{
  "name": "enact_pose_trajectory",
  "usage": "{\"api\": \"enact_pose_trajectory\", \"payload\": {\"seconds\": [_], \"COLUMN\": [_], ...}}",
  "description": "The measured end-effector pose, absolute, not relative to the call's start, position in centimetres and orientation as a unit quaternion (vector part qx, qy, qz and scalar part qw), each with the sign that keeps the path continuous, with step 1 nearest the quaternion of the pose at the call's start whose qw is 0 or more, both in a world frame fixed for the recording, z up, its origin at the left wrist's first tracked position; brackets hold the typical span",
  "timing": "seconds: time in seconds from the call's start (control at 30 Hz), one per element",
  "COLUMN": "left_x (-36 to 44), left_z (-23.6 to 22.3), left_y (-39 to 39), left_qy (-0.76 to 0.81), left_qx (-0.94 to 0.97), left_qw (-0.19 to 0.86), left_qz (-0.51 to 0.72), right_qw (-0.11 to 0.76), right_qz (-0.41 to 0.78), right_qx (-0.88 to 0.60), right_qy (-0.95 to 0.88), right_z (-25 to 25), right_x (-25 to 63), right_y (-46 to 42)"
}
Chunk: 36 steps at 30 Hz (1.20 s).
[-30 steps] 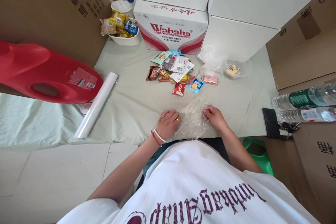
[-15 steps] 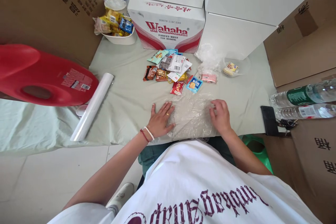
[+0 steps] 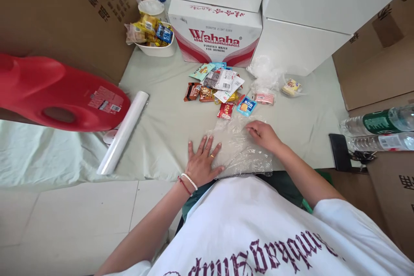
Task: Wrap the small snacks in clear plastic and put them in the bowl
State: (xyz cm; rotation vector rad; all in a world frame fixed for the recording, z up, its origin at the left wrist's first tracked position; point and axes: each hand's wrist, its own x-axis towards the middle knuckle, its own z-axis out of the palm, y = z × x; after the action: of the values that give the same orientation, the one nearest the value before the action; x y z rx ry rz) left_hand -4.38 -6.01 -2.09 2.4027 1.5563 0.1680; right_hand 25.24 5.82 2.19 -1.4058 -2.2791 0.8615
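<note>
A wrinkled sheet of clear plastic film (image 3: pixel 241 151) lies on the cloth at the table's front edge. My left hand (image 3: pixel 203 161) rests flat with fingers spread, pressing on the sheet's left edge. At the upper right of the sheet, my right hand (image 3: pixel 263 136) has its fingers drawn together in a pinch on the film. Just beyond are a red snack packet (image 3: pixel 225 111) and a blue snack packet (image 3: pixel 246 106), in front of a heap of wrapped snacks (image 3: pixel 220 82).
A white roll (image 3: pixel 123 133) and a red jug (image 3: pixel 64 95) lie at left. A white basket (image 3: pixel 158 50) of snacks and a Wahaha carton (image 3: pixel 215 34) stand behind. Crumpled clear plastic (image 3: pixel 263 71) is at back right. Two bottles (image 3: pixel 381 120) and a black phone (image 3: pixel 339 152) lie at right.
My right hand has moved left across the film, its fingers now closed together. My left hand has slid slightly toward me, fingers more spread. The whole view has shifted a little.
</note>
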Motion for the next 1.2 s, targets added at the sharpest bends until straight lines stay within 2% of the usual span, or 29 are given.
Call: {"api": "enact_pose_trajectory", "payload": {"seconds": [0.17, 0.23, 0.5, 0.87, 1.0, 1.1, 1.2], "left_x": [-4.2, -4.1, -4.1, -3.9, -3.9, -3.9, -3.9], "left_z": [-2.0, -2.1, -2.3, -2.1, -2.2, -2.3, -2.3], "left_y": [-5.9, -5.9, -5.8, -5.8, -5.8, -5.8, -5.8], "left_qy": [0.546, 0.553, 0.559, 0.565, 0.569, 0.568, 0.565], "left_qx": [0.825, 0.82, 0.813, 0.808, 0.804, 0.805, 0.808], "left_qw": [0.13, 0.126, 0.141, 0.141, 0.142, 0.14, 0.139], "left_qz": [0.064, 0.07, 0.088, 0.092, 0.099, 0.099, 0.094], "right_qw": [0.046, 0.027, 0.061, 0.075, 0.161, 0.224, 0.208], "right_qz": [0.173, 0.123, 0.028, 0.061, 0.127, 0.308, 0.484], "right_qx": [-0.481, -0.472, -0.495, -0.572, -0.562, -0.527, -0.481], "right_qy": [-0.858, -0.872, -0.866, -0.815, -0.801, -0.76, -0.701], "right_z": [3.2, 3.0, 1.5, 3.4, 4.8, 5.2, 4.6], "right_x": [19.2, 17.9, 16.6, 16.7, 20.3, 23.3, 24.8], "right_y": [12.8, 15.0, 18.2, 18.5, 17.5, 15.6, 12.0]}}
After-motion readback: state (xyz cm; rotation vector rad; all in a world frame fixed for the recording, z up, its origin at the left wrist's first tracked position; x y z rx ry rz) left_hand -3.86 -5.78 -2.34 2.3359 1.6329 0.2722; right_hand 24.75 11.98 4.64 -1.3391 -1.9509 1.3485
